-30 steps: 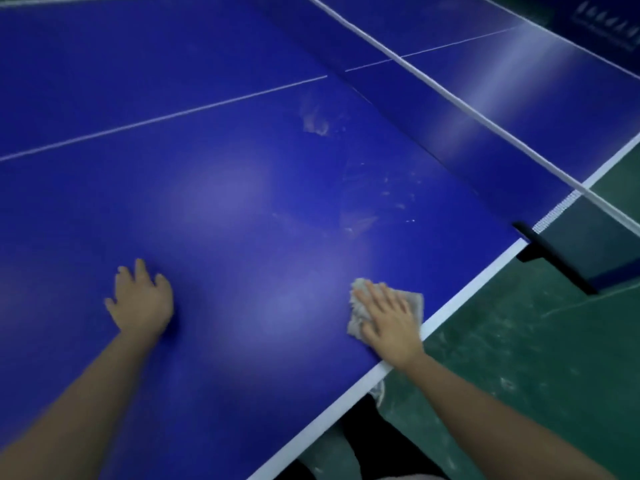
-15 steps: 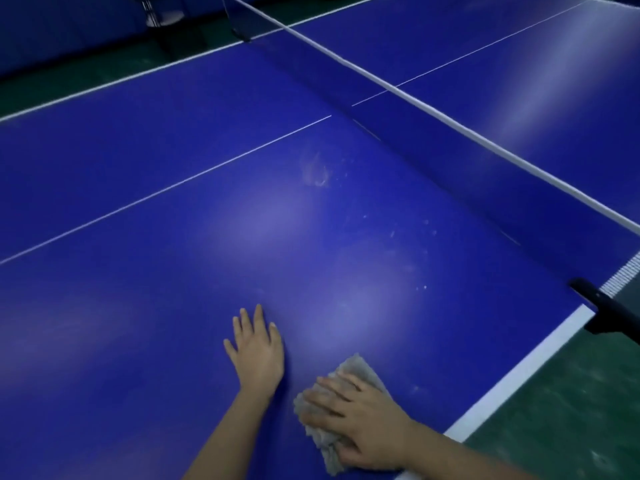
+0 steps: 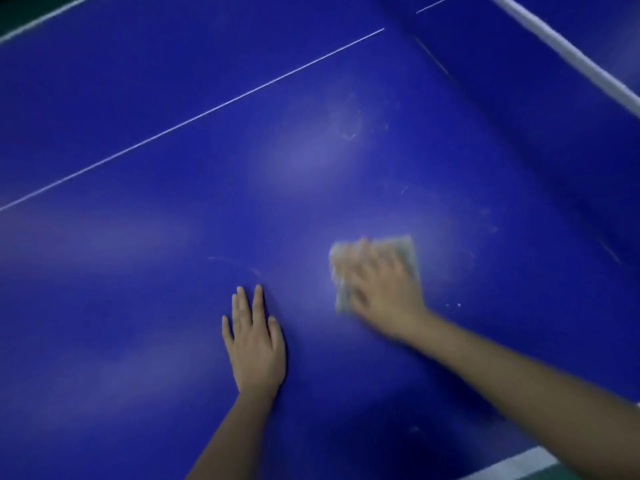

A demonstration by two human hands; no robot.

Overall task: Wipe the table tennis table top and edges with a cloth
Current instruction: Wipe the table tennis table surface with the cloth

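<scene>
A: While blurred mid-stroke, presses cloth (image 3: 405, 251) under right hand (image 3: 384, 289), fingers laid flat, now further ahead and right of left hand (image 3: 254, 341) than before.
B: Left hand?
A: Palm down on table top (image 3: 138, 306), fingers straight, gripping nothing.
B: Count?
A: Two hands, one cloth, one table top.

The left hand (image 3: 254, 344) lies palm down, fingers straight and together; the right hand (image 3: 381, 282), blurred, reaches ahead, palm down, fingers extended, forearm angling in.
</scene>
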